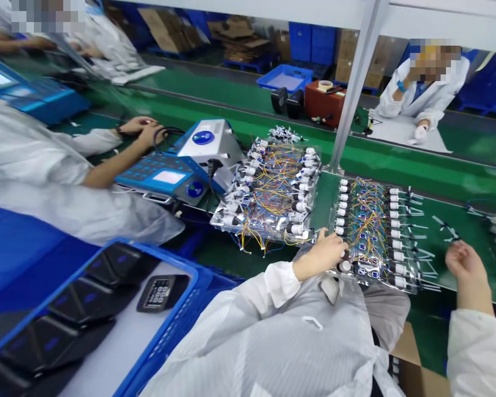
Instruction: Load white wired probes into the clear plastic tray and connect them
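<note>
Green conveyor belt (475, 220) carries clear-bagged wired assemblies (374, 237) at 12 o'clock; left hand (320, 253) rests on them without gripping, right hand (467, 263) empty, loosely curled at 2 o'clock

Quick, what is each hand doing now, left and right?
Left hand: on the clear plastic tray of wired parts; whether it grips cannot be told.
Right hand: half open, holding nothing.

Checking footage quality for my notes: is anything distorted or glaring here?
Head view: light is bright and even, with glare on the clear plastic sheet; wide-angle bending makes the white post lean and the green conveyor belt curve.
</note>
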Tool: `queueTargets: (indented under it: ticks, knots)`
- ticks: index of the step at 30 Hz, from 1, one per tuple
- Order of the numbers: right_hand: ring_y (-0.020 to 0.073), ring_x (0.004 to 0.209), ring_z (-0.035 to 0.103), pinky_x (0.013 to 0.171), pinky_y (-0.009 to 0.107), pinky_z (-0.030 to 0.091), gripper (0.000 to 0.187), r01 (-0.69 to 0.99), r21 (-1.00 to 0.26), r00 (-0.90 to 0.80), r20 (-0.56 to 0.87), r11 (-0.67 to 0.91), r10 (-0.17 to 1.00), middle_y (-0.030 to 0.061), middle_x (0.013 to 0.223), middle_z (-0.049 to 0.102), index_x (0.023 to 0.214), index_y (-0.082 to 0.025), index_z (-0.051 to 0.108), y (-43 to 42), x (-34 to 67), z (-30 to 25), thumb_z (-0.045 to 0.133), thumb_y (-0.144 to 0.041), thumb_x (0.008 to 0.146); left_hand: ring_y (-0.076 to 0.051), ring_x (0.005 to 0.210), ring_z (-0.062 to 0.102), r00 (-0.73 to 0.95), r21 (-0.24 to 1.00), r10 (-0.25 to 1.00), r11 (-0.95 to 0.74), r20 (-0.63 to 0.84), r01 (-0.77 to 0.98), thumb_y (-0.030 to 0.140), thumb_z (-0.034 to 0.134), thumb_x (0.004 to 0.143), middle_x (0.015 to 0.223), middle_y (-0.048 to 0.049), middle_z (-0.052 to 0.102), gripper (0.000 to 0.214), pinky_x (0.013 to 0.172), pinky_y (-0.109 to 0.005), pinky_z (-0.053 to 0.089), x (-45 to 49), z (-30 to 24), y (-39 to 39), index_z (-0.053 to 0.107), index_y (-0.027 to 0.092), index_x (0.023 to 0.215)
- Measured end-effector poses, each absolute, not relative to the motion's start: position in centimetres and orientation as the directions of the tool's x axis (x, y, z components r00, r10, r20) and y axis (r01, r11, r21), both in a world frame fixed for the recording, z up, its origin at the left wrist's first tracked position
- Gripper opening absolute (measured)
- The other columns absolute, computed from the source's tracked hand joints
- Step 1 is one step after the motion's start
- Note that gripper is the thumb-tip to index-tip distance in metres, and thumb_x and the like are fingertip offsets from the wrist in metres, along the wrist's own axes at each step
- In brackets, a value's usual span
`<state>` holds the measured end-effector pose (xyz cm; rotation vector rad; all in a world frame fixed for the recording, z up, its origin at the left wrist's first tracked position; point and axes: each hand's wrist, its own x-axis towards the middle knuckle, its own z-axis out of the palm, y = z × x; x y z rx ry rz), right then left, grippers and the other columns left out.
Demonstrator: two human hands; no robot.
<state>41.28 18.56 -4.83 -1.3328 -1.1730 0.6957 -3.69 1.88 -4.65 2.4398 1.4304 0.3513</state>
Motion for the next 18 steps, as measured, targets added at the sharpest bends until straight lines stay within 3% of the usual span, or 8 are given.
queueTargets:
  ticks: [3,7,9,14,18]
  knots:
    - [0.0072,0.045,0.031,0.043,0.030,0.017,0.049,0.080,-0.995,0.315,0.083,0.060,0.946,-0.0042,0.058,0.039,0.050,-0.022,0.049,17.6,42.0,-5.5,0.083,-0.042,0.080,-0.027,0.108,0.067,0.466,0.479,0.883,-0.432,0.053,0.764,0.026,0.072,0.092,0.108,-0.0082,0.075,0.023,0.106,-0.047,0.038,-4.4,-4.9,2.3,0.072,0.022,0.115]
    - [0.0104,0.053,0.032,0.051,0.039,0.031,0.025,-0.310,-0.950,0.383,-0.165,-0.042,0.909,0.0030,0.076,0.051,0.067,-0.024,0.063,14.3,41.0,-5.9,0.084,-0.031,0.078,-0.025,0.106,0.072,0.388,0.640,0.921,-0.312,0.023,0.702,0.036,0.079,0.089,0.114,-0.0061,0.078,0.034,0.091,-0.034,0.047,-4.6,-5.2,2.1,0.073,0.024,0.119]
    - [0.0110,0.055,0.029,0.056,0.044,0.032,0.018,-0.440,-0.897,0.355,-0.217,-0.042,0.909,0.0074,0.088,0.055,0.077,-0.027,0.069,12.4,39.2,-5.5,0.087,-0.032,0.076,-0.024,0.102,0.074,0.328,0.699,0.945,-0.240,0.009,0.673,0.040,0.082,0.086,0.113,-0.0051,0.079,0.036,0.087,-0.032,0.049,-4.4,-5.4,1.8,0.074,0.025,0.118]
    - [0.0147,0.060,0.036,0.058,0.045,0.028,0.030,-0.370,-0.924,0.241,-0.199,-0.100,0.950,0.0046,0.081,0.045,0.079,-0.034,0.071,8.5,31.7,-3.5,0.095,-0.040,0.063,-0.021,0.090,0.073,0.219,0.852,0.973,-0.176,0.075,0.493,0.048,0.082,0.085,0.103,-0.0063,0.079,0.042,0.081,-0.029,0.053,-3.5,-6.8,1.7,0.077,0.020,0.115]
    - [0.0173,0.063,0.048,0.053,0.041,0.032,0.039,-0.312,-0.932,0.073,-0.215,-0.182,0.974,0.0062,0.080,0.049,0.068,-0.028,0.065,6.3,25.8,-2.6,0.098,-0.042,0.055,-0.022,0.111,0.071,0.180,0.913,0.961,-0.258,0.210,0.315,0.046,0.077,0.091,0.121,-0.0114,0.076,0.044,0.097,-0.031,0.054,-2.9,-7.7,2.0,0.076,0.019,0.126]
